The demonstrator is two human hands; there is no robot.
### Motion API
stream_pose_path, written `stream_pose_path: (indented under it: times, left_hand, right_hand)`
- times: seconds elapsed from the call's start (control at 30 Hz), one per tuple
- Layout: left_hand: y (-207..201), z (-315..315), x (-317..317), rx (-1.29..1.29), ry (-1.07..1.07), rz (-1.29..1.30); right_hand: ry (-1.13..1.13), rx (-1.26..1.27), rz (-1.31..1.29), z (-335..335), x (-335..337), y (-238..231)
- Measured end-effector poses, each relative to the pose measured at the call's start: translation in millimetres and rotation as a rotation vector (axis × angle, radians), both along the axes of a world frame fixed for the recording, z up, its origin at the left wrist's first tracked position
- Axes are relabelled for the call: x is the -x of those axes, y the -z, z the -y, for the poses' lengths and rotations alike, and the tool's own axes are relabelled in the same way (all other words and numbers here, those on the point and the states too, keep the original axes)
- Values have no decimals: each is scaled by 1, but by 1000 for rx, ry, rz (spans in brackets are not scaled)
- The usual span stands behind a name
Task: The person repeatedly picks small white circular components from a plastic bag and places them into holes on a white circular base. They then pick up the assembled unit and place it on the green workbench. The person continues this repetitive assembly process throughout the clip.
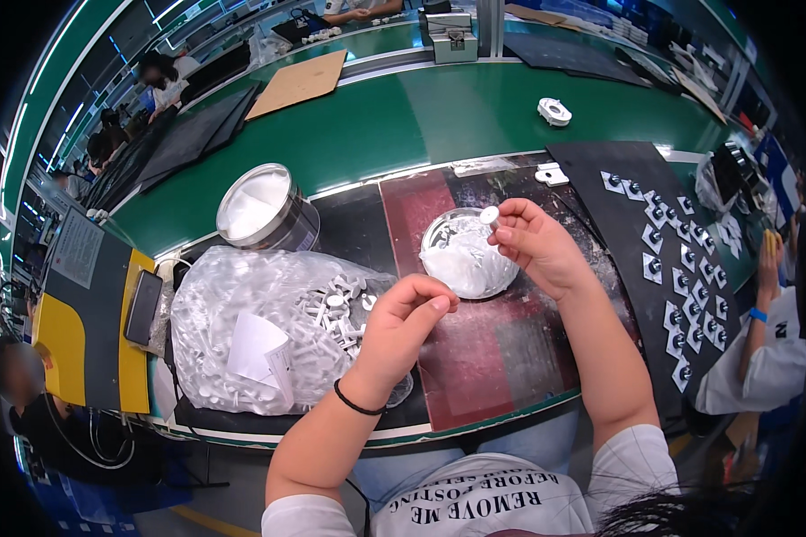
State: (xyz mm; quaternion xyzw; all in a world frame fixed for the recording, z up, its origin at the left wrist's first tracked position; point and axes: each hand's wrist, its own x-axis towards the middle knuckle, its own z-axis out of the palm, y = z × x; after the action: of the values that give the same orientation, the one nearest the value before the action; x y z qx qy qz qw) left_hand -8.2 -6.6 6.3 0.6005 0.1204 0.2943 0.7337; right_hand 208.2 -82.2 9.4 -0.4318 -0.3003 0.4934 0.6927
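White plastic disc-headed part [490,217]: 1, pinched in right hand [544,252], at 1 o'clock of round metal dish [437,234]; should white paste [467,268] slick the fingertips, it could drop in. Left hand [409,315], 7 o'clock: thumb and forefinger near-meeting, contents untellable. Clear plastic bag [204,282]: 8 o'clock.

White short-sleeved T-shirt [555,510] (black lettering [471,507] across it), blue trousers [535,445], thin black wristband [355,404].

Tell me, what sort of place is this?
Probably a factory workshop: the right hand holds a small white part, a clear plastic bag is full of white pieces, and little square pieces lie spread on a black mat.
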Motion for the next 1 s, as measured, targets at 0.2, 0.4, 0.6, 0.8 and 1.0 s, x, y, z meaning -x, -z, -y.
stream_pose_path:
  times: [0.2,0.4,0.6,0.8,1.0]
  left_hand:
    - [0,1,0,2,2,3]
    - [1,1,-1,14,-25,-21]
    - [8,4,-9,32,-104,100]
    - [2,7,-5,49,-49,126]
    - [4,-2,-2,9,-221,103]
  right_hand:
    - [84,58,25,1,3,-5]
    - [-33,25,-39,3,8,-1]
    - [-303,-157,-291,5,50,3]
    - [-322,-146,-296,2,68,13]
    - [-111,1,-145,-2,60,-1]
